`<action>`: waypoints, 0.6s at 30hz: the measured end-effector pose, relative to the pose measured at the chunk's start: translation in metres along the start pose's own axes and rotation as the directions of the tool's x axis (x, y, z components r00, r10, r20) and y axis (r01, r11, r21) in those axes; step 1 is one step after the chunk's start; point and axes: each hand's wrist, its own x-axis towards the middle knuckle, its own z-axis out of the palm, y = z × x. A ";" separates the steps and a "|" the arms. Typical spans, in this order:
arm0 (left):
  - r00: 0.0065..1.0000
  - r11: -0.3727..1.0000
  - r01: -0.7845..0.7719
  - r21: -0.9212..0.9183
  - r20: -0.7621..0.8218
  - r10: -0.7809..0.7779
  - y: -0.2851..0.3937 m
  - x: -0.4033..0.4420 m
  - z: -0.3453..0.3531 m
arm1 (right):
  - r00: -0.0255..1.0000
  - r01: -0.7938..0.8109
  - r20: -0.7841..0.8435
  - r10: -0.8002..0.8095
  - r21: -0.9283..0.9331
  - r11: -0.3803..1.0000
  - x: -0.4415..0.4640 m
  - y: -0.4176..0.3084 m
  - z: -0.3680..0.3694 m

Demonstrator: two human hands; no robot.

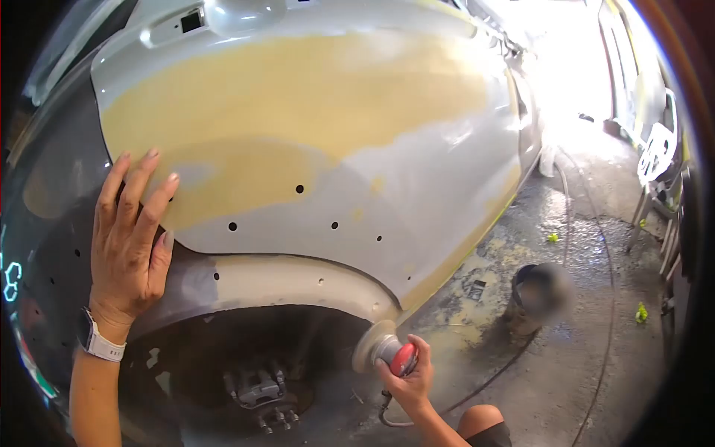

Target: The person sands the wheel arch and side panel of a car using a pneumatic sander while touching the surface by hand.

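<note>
Sanding looks like the step in hand, judged from the round sander (381,349) at the lower front end of the car's wheel arch (287,281). The right hand (413,378) grips the sander, fingers wrapped about its red part, with the pad (369,347) turned toward the arch's pale lip. Whether the pad touches the lip or sits just beside it, I cannot tell, nor whether it is spinning.

The left hand (123,242) is open, fingers spread, laid over the seam where the grey fender (439,167) meets the darker panel (56,167); it holds nothing. Yellowish patches (298,93) cover much of the fender above.

The next move, as I judge it, calls for a firm grip, the pad kept flat to the curve with light, even pressure, and care at the thin edge, where sanding could cut too deep. The hose (484,387) behind the right hand would need to trail free.

No brand or label can be read. The watch (103,344) on the left wrist shows no legible lettering, and the glowing outlines (13,281) at the far left spell no word I can make out.
</note>
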 end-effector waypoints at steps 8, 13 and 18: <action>0.978 0.992 -0.092 -0.083 -0.196 0.075 -0.013 -0.001 0.000 | 0.981 0.159 -0.090 -0.171 -0.126 0.979 0.019 -0.015 0.013; 0.968 0.988 -0.115 -0.102 -0.237 0.088 -0.010 0.005 0.002 | 0.961 0.218 -0.116 -0.250 -0.230 0.948 0.035 -0.029 0.025; 0.949 0.936 -0.304 -0.177 -0.143 0.281 -0.004 0.062 0.010 | 0.975 0.209 -0.048 -0.218 -0.152 0.966 0.045 -0.047 0.028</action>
